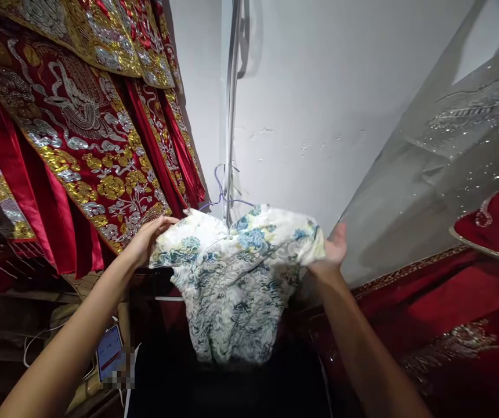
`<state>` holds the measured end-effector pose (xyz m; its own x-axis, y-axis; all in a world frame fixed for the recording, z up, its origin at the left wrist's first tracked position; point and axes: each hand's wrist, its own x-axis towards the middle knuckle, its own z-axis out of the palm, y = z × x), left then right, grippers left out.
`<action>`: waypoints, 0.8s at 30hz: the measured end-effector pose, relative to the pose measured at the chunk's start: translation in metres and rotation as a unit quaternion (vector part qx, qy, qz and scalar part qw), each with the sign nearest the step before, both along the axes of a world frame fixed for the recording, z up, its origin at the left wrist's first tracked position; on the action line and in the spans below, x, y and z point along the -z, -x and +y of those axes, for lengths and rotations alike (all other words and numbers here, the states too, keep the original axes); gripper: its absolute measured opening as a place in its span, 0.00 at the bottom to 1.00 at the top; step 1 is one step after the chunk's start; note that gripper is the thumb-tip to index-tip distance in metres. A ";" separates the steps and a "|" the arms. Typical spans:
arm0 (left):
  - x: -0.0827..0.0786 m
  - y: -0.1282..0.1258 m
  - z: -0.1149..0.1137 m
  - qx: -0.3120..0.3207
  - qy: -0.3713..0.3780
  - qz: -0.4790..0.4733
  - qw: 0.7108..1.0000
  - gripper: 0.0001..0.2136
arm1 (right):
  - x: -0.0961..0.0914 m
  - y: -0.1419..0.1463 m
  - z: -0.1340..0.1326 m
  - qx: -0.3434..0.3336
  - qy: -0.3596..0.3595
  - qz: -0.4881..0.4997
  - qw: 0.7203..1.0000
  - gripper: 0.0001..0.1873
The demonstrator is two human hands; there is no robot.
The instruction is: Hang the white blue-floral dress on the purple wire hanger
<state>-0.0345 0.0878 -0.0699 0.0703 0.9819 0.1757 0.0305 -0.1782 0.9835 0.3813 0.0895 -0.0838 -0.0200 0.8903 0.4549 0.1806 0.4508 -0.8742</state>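
A white dress with blue and green flower print [232,278] hangs on a thin wire hanger [223,194] in front of me. My left hand [147,238] grips the dress's left shoulder, with its fingers curled over the cloth. My right hand [332,252] holds the right shoulder, thumb side up and fingers tucked behind the fabric. Both arms reach forward from the bottom corners of the view.
Red garments with gold and silver embroidery [79,128] hang at the left. A metal pole [231,104] stands against the white wall. A sheer sparkly grey cloth [441,162] and more red fabric [458,302] fill the right. A lit phone [110,351] lies at the lower left.
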 end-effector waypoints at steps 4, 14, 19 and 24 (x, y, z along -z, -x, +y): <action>-0.029 -0.010 0.005 -0.013 -0.105 0.119 0.987 0.20 | -0.030 0.008 -0.008 -0.035 0.010 0.106 0.994 0.57; 0.011 -0.097 0.007 -0.075 -0.236 0.095 0.964 0.21 | 0.005 0.058 -0.043 -0.145 -0.071 -0.310 0.937 0.32; 0.000 -0.166 -0.020 0.054 -0.183 -0.024 0.981 0.22 | 0.064 0.094 -0.032 0.009 -0.196 -0.380 0.904 0.56; -0.013 -0.186 -0.040 0.128 -0.096 -0.066 0.985 0.20 | 0.084 0.098 -0.033 0.119 -0.221 -0.313 0.916 0.53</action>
